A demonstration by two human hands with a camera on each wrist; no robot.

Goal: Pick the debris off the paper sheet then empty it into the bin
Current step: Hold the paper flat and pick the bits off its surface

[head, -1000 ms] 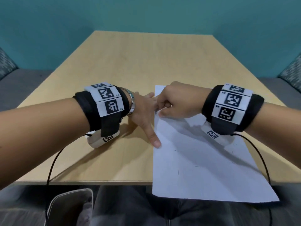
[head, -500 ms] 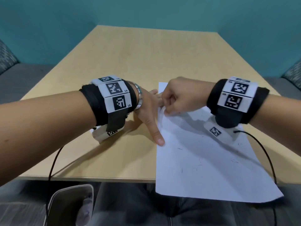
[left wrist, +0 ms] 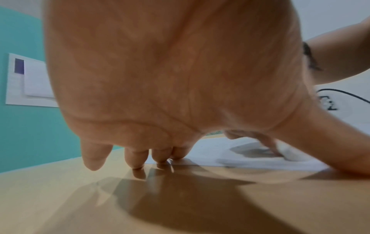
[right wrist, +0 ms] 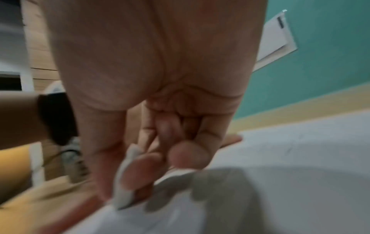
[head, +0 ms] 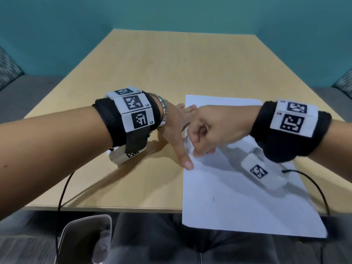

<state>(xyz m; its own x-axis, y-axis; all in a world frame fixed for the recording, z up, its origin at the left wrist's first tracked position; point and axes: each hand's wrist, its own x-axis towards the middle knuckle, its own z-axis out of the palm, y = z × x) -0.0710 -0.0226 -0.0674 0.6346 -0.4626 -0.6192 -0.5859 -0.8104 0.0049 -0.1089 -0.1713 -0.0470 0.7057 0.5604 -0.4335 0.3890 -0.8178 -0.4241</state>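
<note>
A: Where does the sheet (head: 238, 187) lie from the hands?

B: Its long axis runs toward the person, near end hanging off the worktop (head: 152, 73). The right hand (head: 213, 128) is on its left edge, fingers curled and pinching that edge up. The left hand (head: 177, 128) lies just left of the sheet, fingers straight, thumb tip pressing the same edge down.

A: And the debris?

B: Small dark specks (head: 213, 198) on the sheet, nearer the person than the pinch. The bin (head: 85, 241) sits below the worktop, left of the sheet, so I judge the left hand nearer it.
</note>
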